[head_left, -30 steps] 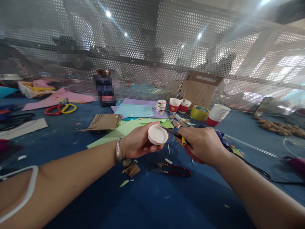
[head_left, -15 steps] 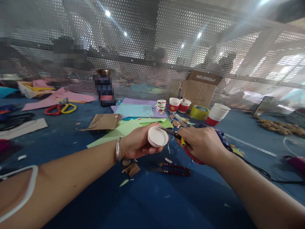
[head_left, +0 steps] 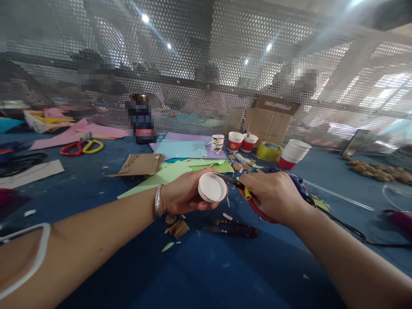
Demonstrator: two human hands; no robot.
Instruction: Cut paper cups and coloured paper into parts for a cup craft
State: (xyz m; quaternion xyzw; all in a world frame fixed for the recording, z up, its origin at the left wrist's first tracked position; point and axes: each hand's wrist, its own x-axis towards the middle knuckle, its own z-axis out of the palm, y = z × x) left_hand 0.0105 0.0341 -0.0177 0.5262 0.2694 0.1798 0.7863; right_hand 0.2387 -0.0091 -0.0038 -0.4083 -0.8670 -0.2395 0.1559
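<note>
My left hand (head_left: 184,193) is closed around a short, cut-down paper cup (head_left: 212,188), white inside with a thin red edge. The cup's opening tilts toward me. In my right hand (head_left: 275,195) are scissors (head_left: 255,210) with red and yellow handles. Their blades point left and reach the cup's far rim; whether they touch it I cannot make out. Below the hands, dark red thread snips (head_left: 238,228) lie on the blue table (head_left: 206,274). Scraps of brown cardboard (head_left: 178,228) rest just left of the snips.
Behind my hands are green paper (head_left: 161,179), light blue paper (head_left: 182,149), a cardboard piece (head_left: 141,164), red-and-white cups (head_left: 236,141), yellow tape (head_left: 269,151) and a cup stack (head_left: 294,154). Other scissors (head_left: 81,147) lie left. A perforated metal screen (head_left: 186,56) stands at the back.
The cup has turned and dropped slightly in my left hand, so its opening faces me a little more. My right hand with the scissors has barely moved.
</note>
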